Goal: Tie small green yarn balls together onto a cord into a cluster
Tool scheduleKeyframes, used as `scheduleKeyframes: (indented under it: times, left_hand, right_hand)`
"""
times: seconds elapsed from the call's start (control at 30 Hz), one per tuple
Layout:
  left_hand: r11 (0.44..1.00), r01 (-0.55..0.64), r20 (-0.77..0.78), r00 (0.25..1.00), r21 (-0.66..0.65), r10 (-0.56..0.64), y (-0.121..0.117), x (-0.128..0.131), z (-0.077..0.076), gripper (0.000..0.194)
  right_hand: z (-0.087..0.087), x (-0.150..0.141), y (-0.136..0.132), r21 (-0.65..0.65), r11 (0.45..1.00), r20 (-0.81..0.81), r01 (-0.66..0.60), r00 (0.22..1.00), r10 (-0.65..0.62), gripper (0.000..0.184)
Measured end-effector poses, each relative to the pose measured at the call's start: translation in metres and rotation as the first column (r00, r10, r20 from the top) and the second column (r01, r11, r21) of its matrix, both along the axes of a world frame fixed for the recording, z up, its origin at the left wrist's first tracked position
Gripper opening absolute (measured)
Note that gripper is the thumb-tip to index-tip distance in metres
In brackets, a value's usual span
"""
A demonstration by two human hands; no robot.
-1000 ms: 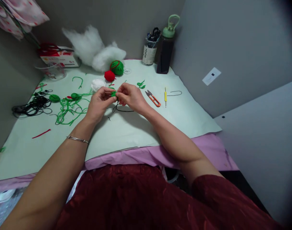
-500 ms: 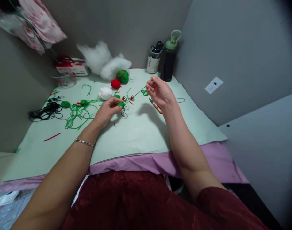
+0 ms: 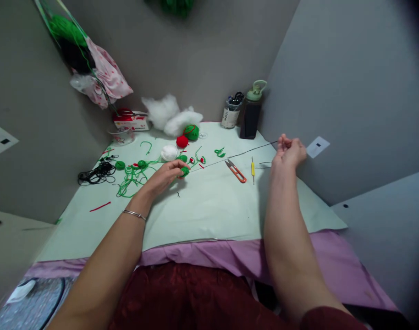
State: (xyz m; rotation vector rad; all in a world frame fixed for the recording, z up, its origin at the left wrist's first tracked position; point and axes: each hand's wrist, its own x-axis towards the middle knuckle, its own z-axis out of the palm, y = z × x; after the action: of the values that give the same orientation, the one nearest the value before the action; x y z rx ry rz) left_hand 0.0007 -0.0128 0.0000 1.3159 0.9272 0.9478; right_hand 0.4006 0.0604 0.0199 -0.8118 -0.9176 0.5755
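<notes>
The left hand (image 3: pixel 168 175) pinches with bent fingers, while the right hand (image 3: pixel 289 152), farther out, is raised, fingers curled.

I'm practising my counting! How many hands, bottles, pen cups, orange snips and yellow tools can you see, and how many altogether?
Hands: 2, left hand and right hand
Bottle: 1
Pen cup: 1
Orange snips: 1
Yellow tool: 1
Total: 6

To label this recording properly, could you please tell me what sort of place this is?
Probably a craft workstation: black thread, orange-handled snips and white stuffing share a partitioned tabletop.
</notes>
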Motion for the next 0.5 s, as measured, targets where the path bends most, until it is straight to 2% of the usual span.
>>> scheduleKeyframes:
  times: [0.07, 0.13, 0.23, 0.27, 0.33, 0.37, 0.43, 0.5]
  left_hand:
    - [1.0, -0.002, 0.039, 0.999, 0.007, 0.001, 0.0, 0.0, -0.001, 0.024]
    - [0.999, -0.039, 0.09, 0.995, 0.006, 0.038, 0.0, 0.001, -0.001, 0.029]
    - [0.997, -0.079, 0.151, 0.985, -0.014, 0.08, -0.001, 0.004, -0.001, 0.033]
    - [0.996, -0.081, 0.161, 0.983, -0.022, 0.083, -0.001, 0.005, -0.001, 0.033]
    - [0.996, -0.087, 0.174, 0.981, -0.029, 0.09, -0.002, 0.007, -0.001, 0.033]
    - [0.995, -0.092, 0.182, 0.979, -0.025, 0.095, -0.002, 0.007, -0.001, 0.033]
    - [0.995, -0.103, 0.202, 0.974, -0.011, 0.103, -0.002, 0.008, 0.0, 0.033]
    - [0.994, -0.11, 0.212, 0.971, 0.0, 0.107, -0.002, 0.008, 0.0, 0.032]
  right_hand:
    - [0.006, -0.014, 0.002, 0.012, 0.998, -0.015, 0.059, 0.998, -0.059, 0.039]
    - [0.013, -0.039, 0.001, 0.004, 0.999, -0.017, 0.039, 0.999, -0.039, 0.033]
    - [0.02, -0.091, -0.015, -0.046, 0.992, 0.081, -0.12, 0.989, 0.123, 0.024]
    - [0.021, -0.11, -0.023, -0.071, 0.98, 0.188, -0.188, 0.962, 0.198, 0.023]
    - [0.021, -0.144, -0.043, -0.082, 0.955, 0.42, -0.284, 0.86, 0.292, 0.017]
    - [0.02, -0.158, -0.053, -0.057, 0.95, 0.531, -0.308, 0.796, 0.29, 0.014]
    - [0.017, -0.178, -0.068, -0.024, 0.949, 0.734, -0.316, 0.639, 0.231, 0.009]
    - [0.014, -0.187, -0.077, 0.023, 0.967, 0.866, -0.253, 0.489, 0.107, 0.011]
